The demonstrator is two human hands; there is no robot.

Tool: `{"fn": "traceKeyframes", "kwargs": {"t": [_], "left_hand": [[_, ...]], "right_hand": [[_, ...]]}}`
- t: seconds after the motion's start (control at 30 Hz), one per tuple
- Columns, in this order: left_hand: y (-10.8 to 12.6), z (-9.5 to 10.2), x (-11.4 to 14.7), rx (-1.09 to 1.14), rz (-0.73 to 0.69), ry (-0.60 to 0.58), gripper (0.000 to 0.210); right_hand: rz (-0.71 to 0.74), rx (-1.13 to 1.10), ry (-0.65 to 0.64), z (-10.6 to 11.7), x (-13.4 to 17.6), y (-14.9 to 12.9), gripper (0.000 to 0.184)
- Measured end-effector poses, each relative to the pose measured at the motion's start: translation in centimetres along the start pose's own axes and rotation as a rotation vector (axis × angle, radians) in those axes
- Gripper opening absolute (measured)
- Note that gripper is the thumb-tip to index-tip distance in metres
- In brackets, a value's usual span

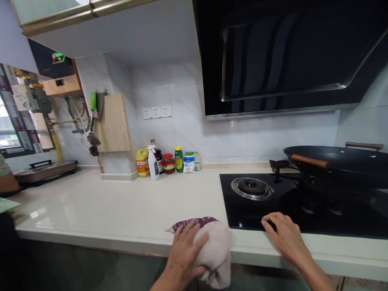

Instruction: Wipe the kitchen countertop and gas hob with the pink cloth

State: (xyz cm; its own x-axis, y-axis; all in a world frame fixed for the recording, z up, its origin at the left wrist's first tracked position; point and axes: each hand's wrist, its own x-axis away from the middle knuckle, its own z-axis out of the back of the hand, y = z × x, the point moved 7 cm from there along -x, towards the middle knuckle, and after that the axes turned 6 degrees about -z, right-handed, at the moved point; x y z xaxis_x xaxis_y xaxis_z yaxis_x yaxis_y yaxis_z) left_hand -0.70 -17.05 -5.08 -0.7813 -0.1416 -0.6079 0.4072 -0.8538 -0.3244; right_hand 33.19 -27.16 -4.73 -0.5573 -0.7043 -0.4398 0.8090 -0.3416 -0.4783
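A pale pink cloth (214,248) with a purple patterned edge lies bunched at the counter's front edge, part of it hanging over. My left hand (186,252) grips this cloth, fingers spread across its top and the thumb lower down. To the right, my right hand (283,234) rests at the front edge of the black gas hob (257,210). Its fingers are loosely bent, and I see nothing in them.
Along the wall stand a white spray bottle (153,163), a yellow jug (142,163), a red-lidded jar (169,163) and other seasonings. A large black wok (333,155) sits on the hob, under a range hood (285,60). Another person's arm (7,182) shows at far left.
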Motion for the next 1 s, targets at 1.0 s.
{"fn": "traceKeyframes", "kwargs": {"t": [1.0], "left_hand": [[-4.9, 1.2, 3.9, -0.194, 0.135, 0.046, 0.075]], "right_hand": [[0.02, 0.011, 0.037, -0.5, 0.1, -0.3, 0.039]]}}
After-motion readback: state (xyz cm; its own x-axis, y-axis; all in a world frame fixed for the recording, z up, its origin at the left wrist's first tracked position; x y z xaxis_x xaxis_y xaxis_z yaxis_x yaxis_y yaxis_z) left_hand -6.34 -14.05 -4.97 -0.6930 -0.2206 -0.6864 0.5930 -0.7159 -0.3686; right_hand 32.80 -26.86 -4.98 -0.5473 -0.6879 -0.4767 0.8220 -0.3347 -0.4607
